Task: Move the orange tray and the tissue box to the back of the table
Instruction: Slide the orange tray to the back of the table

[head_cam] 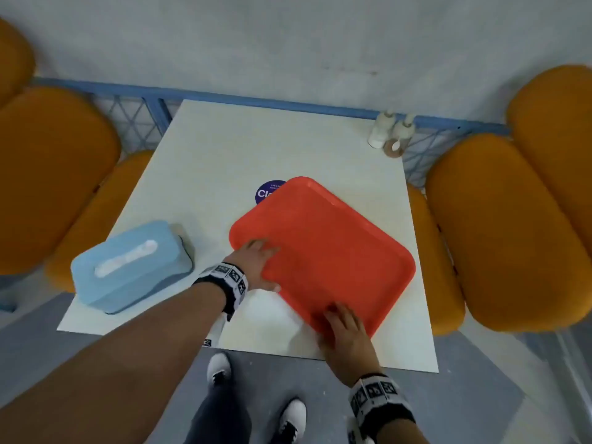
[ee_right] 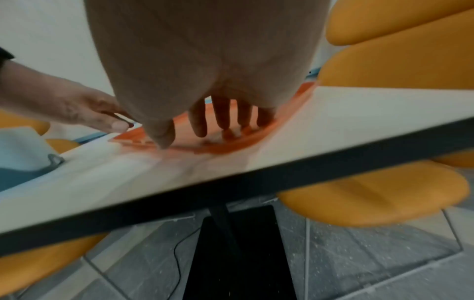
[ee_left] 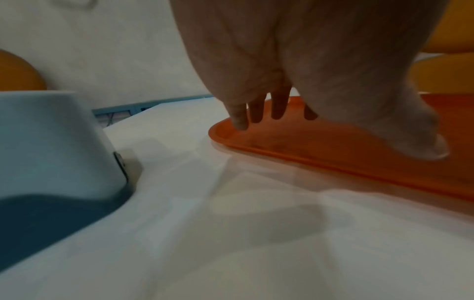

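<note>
**Tray pressed at two near edges**

The tray (head_cam: 323,251) lies askew at centre-right of the frame, on the table (head_cam: 208,161). It is touched by straight, relaxed fingers: left hand (head_cam: 256,267) at its left edge, right hand (head_cam: 346,334) at its bottom corner. An even push toward the upper frame is advised, well apart from the bottles (head_cam: 389,134). The box (head_cam: 131,265) waits at lower left.

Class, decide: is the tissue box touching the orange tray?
Apart. The head view shows bare table between the tissue box and the tray; the left wrist view shows the same gap.
</note>
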Available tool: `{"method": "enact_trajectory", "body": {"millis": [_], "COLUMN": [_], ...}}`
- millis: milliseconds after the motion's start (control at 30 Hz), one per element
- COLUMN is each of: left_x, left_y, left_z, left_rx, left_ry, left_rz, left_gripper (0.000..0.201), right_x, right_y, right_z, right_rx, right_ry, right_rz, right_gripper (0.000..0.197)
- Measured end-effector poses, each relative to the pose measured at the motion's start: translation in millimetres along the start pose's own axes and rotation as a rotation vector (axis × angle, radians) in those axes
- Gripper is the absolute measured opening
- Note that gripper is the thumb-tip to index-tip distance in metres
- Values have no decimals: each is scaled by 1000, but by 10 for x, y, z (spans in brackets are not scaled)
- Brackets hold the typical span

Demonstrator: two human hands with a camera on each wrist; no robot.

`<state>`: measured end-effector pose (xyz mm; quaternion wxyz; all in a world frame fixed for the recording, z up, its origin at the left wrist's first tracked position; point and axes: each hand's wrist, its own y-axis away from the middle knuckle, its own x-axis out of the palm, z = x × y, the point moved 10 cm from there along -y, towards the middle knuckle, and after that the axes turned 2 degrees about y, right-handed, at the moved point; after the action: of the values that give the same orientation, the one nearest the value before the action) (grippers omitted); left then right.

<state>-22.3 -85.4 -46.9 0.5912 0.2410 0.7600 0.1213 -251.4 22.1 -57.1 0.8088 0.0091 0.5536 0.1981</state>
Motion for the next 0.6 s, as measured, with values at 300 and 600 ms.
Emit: {"method": "enact_trajectory", "body": {"millis": [300,600], "left_x": [-52,-789], "left_y": [-350,-1266], "left_z": [382,808], "left_rx": [-43,-6], "left_ry": [-65,-81], "left_rz": [182,162], "left_gripper": [97,96], "right_x": [117,-82], "right_y": [-29,-1136], "right_z": [100,326], "right_rx": [35,97], "right_ry": [130,137], "right_rz": [-40,-44], "right_gripper": [52,52]}}
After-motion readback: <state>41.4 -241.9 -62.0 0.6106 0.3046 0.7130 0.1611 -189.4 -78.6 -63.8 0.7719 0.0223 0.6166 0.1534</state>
